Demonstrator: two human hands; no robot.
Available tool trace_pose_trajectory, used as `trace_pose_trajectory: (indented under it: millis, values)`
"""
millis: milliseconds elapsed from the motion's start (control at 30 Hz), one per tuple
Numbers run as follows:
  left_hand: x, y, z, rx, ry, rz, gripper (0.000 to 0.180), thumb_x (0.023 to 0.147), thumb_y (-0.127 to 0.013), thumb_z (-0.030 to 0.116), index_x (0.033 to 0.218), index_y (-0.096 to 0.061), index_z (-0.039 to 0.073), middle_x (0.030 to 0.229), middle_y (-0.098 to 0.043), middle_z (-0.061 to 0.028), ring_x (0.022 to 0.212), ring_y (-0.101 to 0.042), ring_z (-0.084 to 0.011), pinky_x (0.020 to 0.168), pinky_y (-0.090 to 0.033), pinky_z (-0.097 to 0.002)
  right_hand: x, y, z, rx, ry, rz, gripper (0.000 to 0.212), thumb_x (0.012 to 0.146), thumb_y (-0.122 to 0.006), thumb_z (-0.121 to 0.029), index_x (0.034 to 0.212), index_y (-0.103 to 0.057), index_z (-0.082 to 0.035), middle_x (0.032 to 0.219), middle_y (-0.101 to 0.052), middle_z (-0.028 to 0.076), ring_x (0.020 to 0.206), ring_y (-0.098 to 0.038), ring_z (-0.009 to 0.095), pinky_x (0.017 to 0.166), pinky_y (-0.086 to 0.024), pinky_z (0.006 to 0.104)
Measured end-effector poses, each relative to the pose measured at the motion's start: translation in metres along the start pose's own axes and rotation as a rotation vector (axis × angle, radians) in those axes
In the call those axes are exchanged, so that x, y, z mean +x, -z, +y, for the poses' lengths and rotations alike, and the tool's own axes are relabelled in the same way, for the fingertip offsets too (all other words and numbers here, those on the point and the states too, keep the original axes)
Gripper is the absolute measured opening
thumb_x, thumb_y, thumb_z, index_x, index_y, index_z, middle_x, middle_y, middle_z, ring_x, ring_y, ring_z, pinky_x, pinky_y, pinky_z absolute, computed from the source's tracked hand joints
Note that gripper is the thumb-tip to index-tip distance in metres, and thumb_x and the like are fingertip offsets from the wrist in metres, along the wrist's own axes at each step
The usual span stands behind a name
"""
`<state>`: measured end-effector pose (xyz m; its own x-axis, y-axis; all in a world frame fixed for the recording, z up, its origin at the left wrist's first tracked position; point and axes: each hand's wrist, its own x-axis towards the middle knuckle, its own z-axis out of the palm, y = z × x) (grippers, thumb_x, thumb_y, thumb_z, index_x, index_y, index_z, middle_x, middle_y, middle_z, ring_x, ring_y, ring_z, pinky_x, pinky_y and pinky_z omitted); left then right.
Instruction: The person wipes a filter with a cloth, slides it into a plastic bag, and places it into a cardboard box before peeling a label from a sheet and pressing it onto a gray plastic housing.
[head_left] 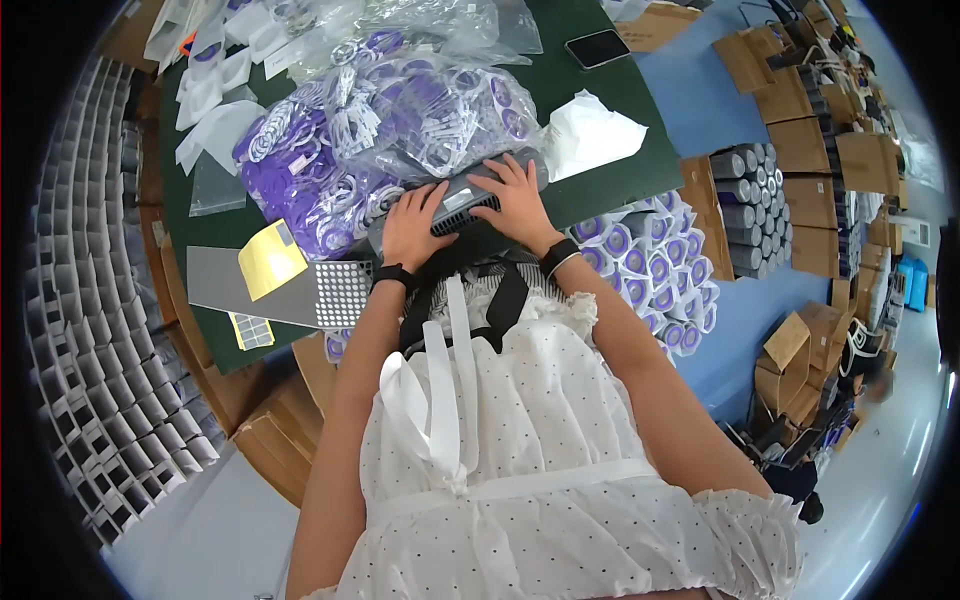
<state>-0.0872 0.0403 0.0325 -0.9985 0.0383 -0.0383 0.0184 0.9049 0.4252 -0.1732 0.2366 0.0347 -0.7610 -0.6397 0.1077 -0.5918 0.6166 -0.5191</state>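
Note:
A long dark grey case with a slotted side (pixel 462 205) lies at the near edge of the table. My left hand (pixel 412 228) rests on its left part, fingers stretched out and thumb pointing inward along the slots. On its right part lies my right hand (pixel 516 202), fingers spread over the top and thumb toward the left hand. Just beyond the case, clear plastic bags of purple and white ring-shaped pieces (pixel 430 105) are heaped up. A second purple heap in clear plastic (pixel 290 175) spreads to the left. The undersides of both hands are hidden.
On the green table (pixel 610 195) are a white plastic bag (pixel 592 135), a phone (pixel 597 49), a yellow sheet (pixel 272 260) and a sheet of round white stickers (pixel 343 292). Wrapped purple-and-white rolls (pixel 650 262) stand at right, near a carton of grey cylinders (pixel 750 205).

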Motion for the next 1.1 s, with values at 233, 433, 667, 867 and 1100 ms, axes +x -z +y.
trace_pose_trajectory:
  millis: [233, 433, 667, 867, 1100]
  values:
    - [0.0, 0.001, 0.001, -0.001, 0.01, 0.009, 0.089, 0.061, -0.082, 0.035, 0.138, -0.041, 0.02, 0.129, -0.05, -0.0028, 0.117, -0.046, -0.0241, 0.099, -0.039, -0.0391, 0.003, 0.001, -0.007, 0.022, -0.025, -0.011, 0.038, 0.075, -0.072, -0.02, 0.112, -0.067, -0.022, 0.13, -0.051, 0.003, 0.131, -0.036, 0.031, 0.11, -0.014, 0.0628]
    - [0.0, 0.0, 0.002, -0.01, 0.008, 0.016, 0.088, 0.061, -0.082, 0.033, 0.138, -0.042, 0.019, 0.128, -0.05, -0.0026, 0.117, -0.047, -0.024, 0.098, -0.04, -0.0392, 0.007, -0.003, -0.01, 0.149, -0.008, 0.002, 0.023, 0.072, -0.072, -0.015, 0.095, -0.069, -0.015, 0.121, -0.057, 0.003, 0.125, -0.044, 0.027, 0.11, -0.019, 0.0579]
    - [0.0, 0.001, 0.001, -0.019, 0.01, 0.026, 0.086, 0.061, -0.082, 0.033, 0.136, -0.043, 0.019, 0.127, -0.05, -0.0031, 0.117, -0.047, -0.0242, 0.098, -0.04, -0.039, 0.015, 0.001, -0.009, 0.242, 0.097, 0.058, 0.004, 0.076, -0.066, -0.012, 0.078, -0.066, -0.008, 0.095, -0.063, 0.006, 0.103, -0.053, 0.029, 0.099, -0.034, 0.0486]
    - [0.0, 0.001, 0.002, -0.024, 0.015, 0.036, 0.084, 0.06, -0.081, 0.034, 0.135, -0.045, 0.019, 0.127, -0.051, -0.0029, 0.115, -0.048, -0.0253, 0.097, -0.041, -0.039, 0.021, 0.01, -0.019, 0.47, -0.029, 0.181, 0.005, 0.076, -0.064, -0.007, 0.08, -0.065, -0.004, 0.085, -0.063, 0.011, 0.091, -0.056, 0.033, 0.084, -0.044, 0.0397]
    - [0.001, 0.001, 0.002, -0.017, 0.019, 0.021, 0.085, 0.06, -0.081, 0.034, 0.136, -0.044, 0.019, 0.127, -0.051, -0.0025, 0.116, -0.048, -0.0243, 0.097, -0.04, -0.0393, 0.019, -0.001, -0.01, 0.451, -0.082, 0.156, 0.006, 0.073, -0.066, -0.007, 0.074, -0.065, -0.002, 0.086, -0.064, 0.014, 0.09, -0.056, 0.034, 0.083, -0.045, 0.0405]
